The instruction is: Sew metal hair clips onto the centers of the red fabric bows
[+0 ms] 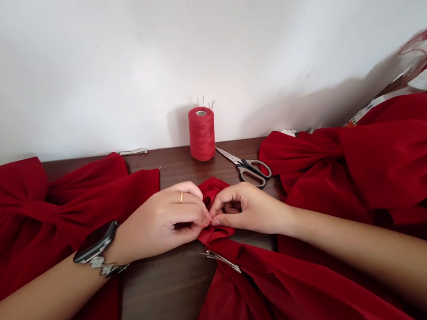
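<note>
Red fabric knot (210, 188) pinched at its centre, left hand (162, 222) and right hand (251, 209) both clenched on the folds, fingertips (207, 217) almost meeting, above a dark wooden table (160, 317). Just below, a metal clip (220, 261) on the gathered bow (282, 294): a slackened grip could let folds slip, clip drop! Needles (204, 102) standing in a red thread cone (202, 135), scissors (249, 170) beside it, both snag risks. Further out, more red bows (14, 222); a black smartwatch (95, 242); no readable writing anywhere.
</note>
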`<act>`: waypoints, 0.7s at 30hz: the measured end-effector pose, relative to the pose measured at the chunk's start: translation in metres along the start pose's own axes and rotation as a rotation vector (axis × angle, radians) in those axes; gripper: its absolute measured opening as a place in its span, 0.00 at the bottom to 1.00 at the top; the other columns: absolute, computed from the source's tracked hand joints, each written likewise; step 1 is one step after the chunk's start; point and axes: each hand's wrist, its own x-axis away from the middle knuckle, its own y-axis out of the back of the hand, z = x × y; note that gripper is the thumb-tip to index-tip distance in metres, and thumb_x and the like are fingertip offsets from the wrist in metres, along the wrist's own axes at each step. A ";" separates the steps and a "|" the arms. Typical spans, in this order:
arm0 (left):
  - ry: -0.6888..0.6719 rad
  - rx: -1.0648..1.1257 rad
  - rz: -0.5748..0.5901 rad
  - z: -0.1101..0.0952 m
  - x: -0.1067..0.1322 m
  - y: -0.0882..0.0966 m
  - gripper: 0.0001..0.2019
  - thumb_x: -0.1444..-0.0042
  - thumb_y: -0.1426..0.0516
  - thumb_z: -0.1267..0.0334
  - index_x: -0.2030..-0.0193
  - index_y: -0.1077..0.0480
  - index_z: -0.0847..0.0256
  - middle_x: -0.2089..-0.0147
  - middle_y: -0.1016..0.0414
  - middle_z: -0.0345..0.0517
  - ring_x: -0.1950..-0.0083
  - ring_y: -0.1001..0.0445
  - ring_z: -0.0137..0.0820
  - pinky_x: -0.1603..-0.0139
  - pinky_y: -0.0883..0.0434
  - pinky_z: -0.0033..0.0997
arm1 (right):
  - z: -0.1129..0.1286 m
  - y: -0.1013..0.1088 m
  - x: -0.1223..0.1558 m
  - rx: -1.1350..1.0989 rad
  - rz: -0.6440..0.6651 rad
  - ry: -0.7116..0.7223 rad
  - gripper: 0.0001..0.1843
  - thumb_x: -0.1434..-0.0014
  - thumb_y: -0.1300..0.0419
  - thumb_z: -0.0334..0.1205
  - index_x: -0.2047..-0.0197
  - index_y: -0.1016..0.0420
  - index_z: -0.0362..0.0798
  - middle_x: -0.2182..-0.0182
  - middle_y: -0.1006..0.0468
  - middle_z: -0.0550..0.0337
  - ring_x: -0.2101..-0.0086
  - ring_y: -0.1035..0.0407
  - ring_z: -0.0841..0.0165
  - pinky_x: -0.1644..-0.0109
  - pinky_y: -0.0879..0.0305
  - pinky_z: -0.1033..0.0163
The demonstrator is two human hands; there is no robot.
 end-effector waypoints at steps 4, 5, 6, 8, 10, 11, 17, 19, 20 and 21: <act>-0.032 -0.028 -0.014 0.001 0.000 0.000 0.08 0.45 0.41 0.78 0.69 0.29 0.61 0.69 0.20 0.43 0.64 0.28 0.29 0.58 0.26 0.29 | 0.001 -0.001 0.001 -0.009 -0.006 -0.016 0.08 0.45 0.35 0.37 0.67 0.20 0.39 0.78 0.27 0.63 0.80 0.46 0.79 0.77 0.49 0.71; -0.034 -0.031 -0.013 0.002 0.000 -0.001 0.08 0.44 0.41 0.78 0.69 0.29 0.61 0.69 0.20 0.43 0.65 0.28 0.29 0.58 0.26 0.29 | 0.001 -0.001 0.001 -0.013 -0.012 -0.015 0.08 0.45 0.35 0.37 0.67 0.20 0.39 0.78 0.28 0.63 0.80 0.46 0.79 0.77 0.50 0.71; -0.036 -0.030 -0.013 0.002 -0.001 -0.001 0.09 0.45 0.41 0.78 0.69 0.29 0.61 0.69 0.20 0.43 0.65 0.28 0.29 0.58 0.26 0.30 | 0.001 -0.002 0.001 -0.017 -0.018 -0.010 0.08 0.46 0.34 0.37 0.68 0.20 0.39 0.79 0.28 0.64 0.80 0.47 0.79 0.77 0.50 0.71; -0.042 -0.023 -0.017 0.003 -0.001 -0.001 0.09 0.45 0.41 0.78 0.69 0.29 0.61 0.70 0.20 0.43 0.66 0.27 0.28 0.57 0.26 0.30 | 0.002 -0.002 0.001 -0.025 -0.026 0.006 0.08 0.47 0.34 0.37 0.69 0.20 0.39 0.80 0.30 0.65 0.81 0.48 0.80 0.78 0.52 0.71; -0.050 -0.025 -0.022 0.003 -0.001 -0.001 0.08 0.45 0.41 0.78 0.69 0.29 0.60 0.70 0.20 0.42 0.67 0.27 0.28 0.57 0.25 0.30 | 0.002 -0.003 0.001 -0.032 -0.038 0.019 0.08 0.47 0.33 0.38 0.70 0.20 0.39 0.81 0.30 0.66 0.81 0.48 0.80 0.78 0.52 0.71; -0.052 -0.032 -0.025 0.003 -0.001 -0.001 0.08 0.45 0.40 0.78 0.69 0.29 0.60 0.70 0.20 0.42 0.66 0.27 0.28 0.57 0.25 0.30 | 0.002 -0.003 0.001 -0.038 -0.045 0.018 0.09 0.47 0.33 0.38 0.70 0.20 0.39 0.80 0.29 0.65 0.81 0.48 0.80 0.78 0.52 0.71; -0.106 -0.165 -0.021 -0.002 0.000 0.001 0.08 0.42 0.43 0.76 0.69 0.29 0.60 0.69 0.20 0.42 0.65 0.27 0.29 0.56 0.25 0.29 | 0.006 -0.003 0.003 -0.127 -0.047 -0.041 0.15 0.49 0.32 0.45 0.70 0.20 0.39 0.80 0.28 0.64 0.80 0.47 0.80 0.77 0.50 0.71; -0.128 -0.214 0.003 -0.003 0.001 0.002 0.08 0.41 0.44 0.75 0.68 0.29 0.60 0.68 0.20 0.43 0.65 0.27 0.29 0.55 0.25 0.29 | 0.007 -0.004 0.003 -0.161 -0.036 -0.058 0.16 0.50 0.31 0.47 0.69 0.20 0.40 0.79 0.26 0.62 0.80 0.46 0.79 0.77 0.49 0.71; -0.135 -0.233 0.011 -0.004 0.001 0.002 0.08 0.40 0.45 0.75 0.67 0.28 0.60 0.68 0.20 0.43 0.65 0.27 0.29 0.55 0.25 0.29 | 0.007 -0.004 0.003 -0.174 -0.031 -0.066 0.16 0.50 0.31 0.48 0.69 0.20 0.40 0.78 0.26 0.62 0.79 0.45 0.79 0.77 0.49 0.71; -0.140 -0.247 0.015 -0.005 0.001 0.003 0.08 0.40 0.45 0.75 0.67 0.28 0.60 0.68 0.20 0.44 0.65 0.27 0.30 0.55 0.25 0.29 | 0.007 -0.004 0.004 -0.183 -0.028 -0.069 0.17 0.50 0.31 0.48 0.69 0.20 0.40 0.77 0.25 0.61 0.79 0.44 0.79 0.76 0.48 0.70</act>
